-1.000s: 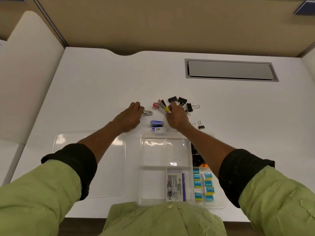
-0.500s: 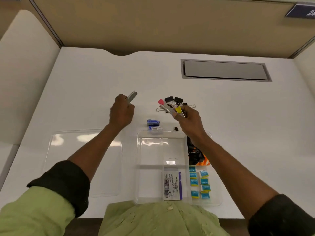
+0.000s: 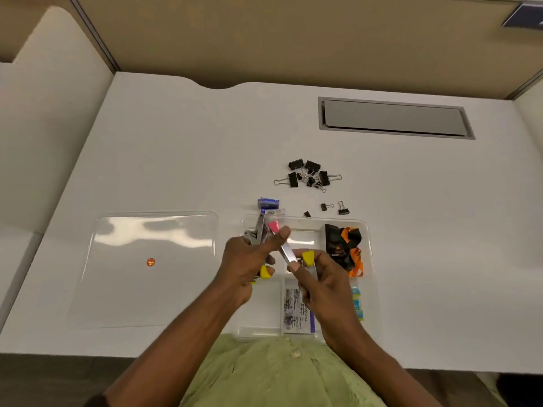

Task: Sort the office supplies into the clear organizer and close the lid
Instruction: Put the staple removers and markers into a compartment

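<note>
Compartments of the clear organizer (image 3: 364,230) on the white desk (image 3: 176,148) hold several things: a black and orange lanyard (image 3: 343,245) at the far right, small blue packets (image 3: 357,304) near right, and a printed card pack (image 3: 296,312) in the near middle. The detached clear lid (image 3: 152,268) lies flat just left of the organizer, with a small orange spot on it. Black binder clips (image 3: 308,174) lie scattered on the desk beyond the organizer, and a blue box (image 3: 268,203) sits just past its far edge. Both hands meet over the organizer's middle. The left hand (image 3: 246,265) grips a metal stapler-like tool (image 3: 258,230) and a yellow-capped item, its thumb touching a pink-capped marker (image 3: 276,230). The right hand (image 3: 323,280) holds that marker's lower end together with a yellow-capped marker (image 3: 308,258).
</note>
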`<action>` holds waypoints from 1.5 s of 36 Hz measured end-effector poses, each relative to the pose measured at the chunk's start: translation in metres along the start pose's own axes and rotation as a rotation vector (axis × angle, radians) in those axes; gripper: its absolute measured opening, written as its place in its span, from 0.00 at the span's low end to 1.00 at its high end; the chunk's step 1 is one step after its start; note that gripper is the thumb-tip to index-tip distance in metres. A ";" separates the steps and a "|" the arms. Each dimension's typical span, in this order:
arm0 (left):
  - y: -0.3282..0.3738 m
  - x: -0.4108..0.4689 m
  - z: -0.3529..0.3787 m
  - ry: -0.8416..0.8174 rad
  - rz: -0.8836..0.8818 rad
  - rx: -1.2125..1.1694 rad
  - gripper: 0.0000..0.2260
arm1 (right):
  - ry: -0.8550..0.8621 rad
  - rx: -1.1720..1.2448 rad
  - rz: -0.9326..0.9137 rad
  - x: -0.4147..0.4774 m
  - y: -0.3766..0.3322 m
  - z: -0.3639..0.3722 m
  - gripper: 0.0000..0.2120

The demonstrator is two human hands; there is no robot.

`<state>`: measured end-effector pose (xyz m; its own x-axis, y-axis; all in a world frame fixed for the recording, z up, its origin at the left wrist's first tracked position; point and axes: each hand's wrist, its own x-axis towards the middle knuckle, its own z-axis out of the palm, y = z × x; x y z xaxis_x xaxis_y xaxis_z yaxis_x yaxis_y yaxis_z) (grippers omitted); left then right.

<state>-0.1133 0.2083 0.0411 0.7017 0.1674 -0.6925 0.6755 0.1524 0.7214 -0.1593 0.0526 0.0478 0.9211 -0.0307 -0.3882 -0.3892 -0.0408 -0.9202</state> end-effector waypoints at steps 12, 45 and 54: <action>-0.009 -0.003 -0.015 0.060 0.034 -0.119 0.11 | 0.061 -0.164 0.112 0.037 0.004 -0.018 0.13; -0.021 -0.002 -0.019 -0.074 -0.035 -0.329 0.17 | -0.009 -0.515 -0.023 0.041 -0.011 0.017 0.13; -0.019 0.007 -0.015 -0.034 0.097 0.042 0.11 | -0.065 -0.082 0.123 0.018 -0.005 0.012 0.10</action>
<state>-0.1242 0.2209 0.0225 0.7711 0.1463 -0.6197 0.6123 0.0963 0.7847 -0.1407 0.0645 0.0443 0.8641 0.0237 -0.5028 -0.4966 -0.1224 -0.8593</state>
